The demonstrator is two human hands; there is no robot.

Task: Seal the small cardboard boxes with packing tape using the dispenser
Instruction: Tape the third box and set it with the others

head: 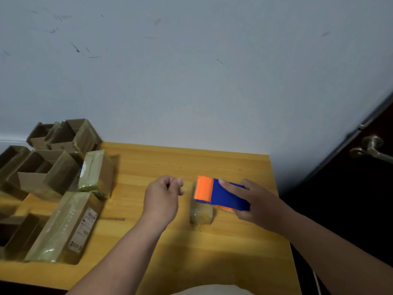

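My right hand grips the blue and orange tape dispenser and holds it just above the wooden table, right of centre. A translucent stretch of tape hangs below its orange end. My left hand hovers just left of the dispenser, fingers curled and thumb against the forefinger, with nothing visible in it. Several small cardboard boxes are piled at the table's left. A tape-wrapped box stands near the pile's right edge, a longer wrapped box lies in front, and an open box sits behind.
More open boxes are stacked at the back left against the pale wall. A dark door with a metal handle stands to the right, past the table's right edge. Bare wood shows between the box pile and my hands.
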